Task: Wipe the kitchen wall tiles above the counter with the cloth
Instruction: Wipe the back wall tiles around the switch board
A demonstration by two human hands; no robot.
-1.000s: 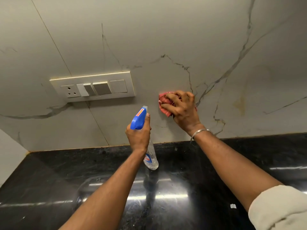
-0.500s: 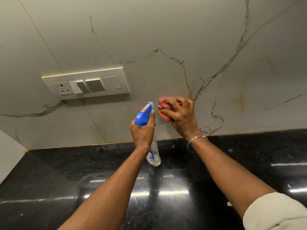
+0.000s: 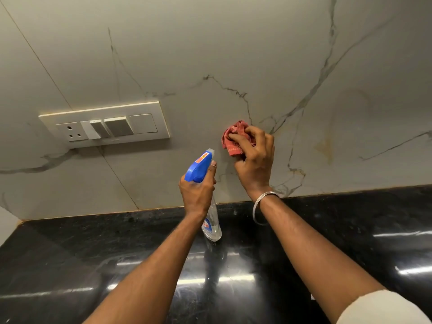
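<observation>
Red cloth (image 3: 236,139) sits bunched up in the right hand (image 3: 256,163), which pinches it with curled fingers and presses it on the wall tiles (image 3: 233,54). Half a second ago the cloth was lower, close to the counter; now it is higher on the wall, just under a dark crack line in the tile. The right hand has also gone a bit to the right, so it is farther from the spray bottle (image 3: 205,183).

The left hand (image 3: 197,190) still wraps around the neck of the bottle, with one finger up by the blue top. The clear bottom of the bottle hangs over the black counter (image 3: 70,265). The two hands are near each other but do not touch.

A silver bangle (image 3: 261,206) lies loose on the right wrist, and a white sleeve (image 3: 383,309) shows at the bottom right corner.

The switch plate (image 3: 105,123) is on the wall to the left, well apart from the cloth. Above the cloth and to its right the wall is wide bare tile with thin dark lines and a yellow stain (image 3: 326,148). Below the cloth, the tile ends where it meets the back edge of the counter.
</observation>
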